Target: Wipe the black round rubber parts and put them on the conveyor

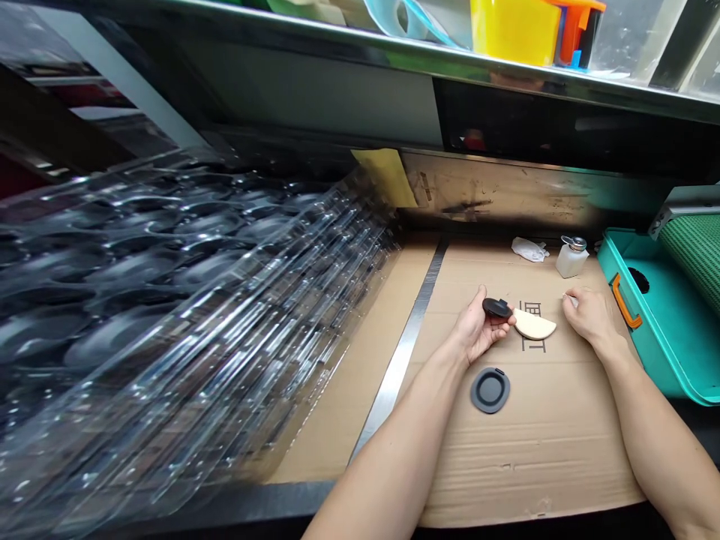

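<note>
My left hand (482, 330) grips a small black disc-shaped part (496, 307) with a raised tab, held tilted above the cardboard. Just right of those fingers lies a cream half-round pad (534, 325). Nearer to me, a dark grey rounded part (490, 390) with a circular recess and a small tab rests flat on the cardboard. My right hand (589, 313) is at the right side of the cardboard, close to the teal bin, with its fingers curled together. Whether anything is pinched in those fingers is hidden.
Clear plastic trays (241, 322) with dark round parts are stacked at left. A teal bin (616, 259) with an orange handle stands at right beside a green conveyor belt (697, 240). Behind the hands are a pump bottle (571, 260) and a crumpled white cloth (529, 250). A shelf runs overhead.
</note>
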Demonstrator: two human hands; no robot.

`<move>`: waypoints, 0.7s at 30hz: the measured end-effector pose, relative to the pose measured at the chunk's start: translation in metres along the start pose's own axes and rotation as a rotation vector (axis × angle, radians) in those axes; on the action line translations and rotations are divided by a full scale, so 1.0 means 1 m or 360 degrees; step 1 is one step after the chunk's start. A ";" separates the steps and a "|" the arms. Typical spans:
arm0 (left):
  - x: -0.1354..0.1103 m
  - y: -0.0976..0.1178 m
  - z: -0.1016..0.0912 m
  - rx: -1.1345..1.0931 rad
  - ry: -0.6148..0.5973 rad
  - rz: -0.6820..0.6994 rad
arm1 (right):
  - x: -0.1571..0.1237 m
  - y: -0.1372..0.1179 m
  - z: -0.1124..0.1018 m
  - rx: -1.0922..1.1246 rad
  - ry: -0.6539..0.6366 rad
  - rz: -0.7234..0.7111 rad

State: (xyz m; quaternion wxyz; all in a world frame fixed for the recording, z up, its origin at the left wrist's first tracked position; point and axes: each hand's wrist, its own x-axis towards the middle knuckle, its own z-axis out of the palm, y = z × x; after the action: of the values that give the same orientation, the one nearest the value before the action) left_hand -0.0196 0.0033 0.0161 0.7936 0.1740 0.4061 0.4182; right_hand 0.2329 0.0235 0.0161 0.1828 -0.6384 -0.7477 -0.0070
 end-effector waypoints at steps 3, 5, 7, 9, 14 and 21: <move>-0.001 -0.001 -0.003 -0.0021 -0.0137 0.0093 | -0.006 -0.005 0.003 -0.0142 -0.0040 0.0079; -0.001 -0.002 -0.007 -0.0011 -0.0203 0.0194 | -0.009 -0.013 0.004 -0.0161 0.0051 0.0007; 0.000 -0.003 -0.010 0.0051 -0.0212 0.0343 | -0.013 -0.022 0.005 -0.0073 0.0170 -0.0107; 0.000 -0.005 -0.011 0.0202 -0.0135 0.0582 | -0.018 -0.031 0.007 0.0086 0.0153 -0.0309; -0.013 -0.018 -0.005 0.0994 0.0246 0.1423 | -0.029 -0.045 0.014 0.0245 -0.0202 -0.0653; -0.046 -0.043 0.003 0.1854 0.0478 0.1954 | -0.026 -0.038 0.024 0.0322 -0.0231 -0.0579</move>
State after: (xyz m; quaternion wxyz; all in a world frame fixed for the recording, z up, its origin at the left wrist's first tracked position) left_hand -0.0094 -0.0595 0.0143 0.1489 0.6853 0.4908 0.5170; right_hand 0.1938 -0.0020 -0.0047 0.1873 -0.4703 -0.8586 0.0812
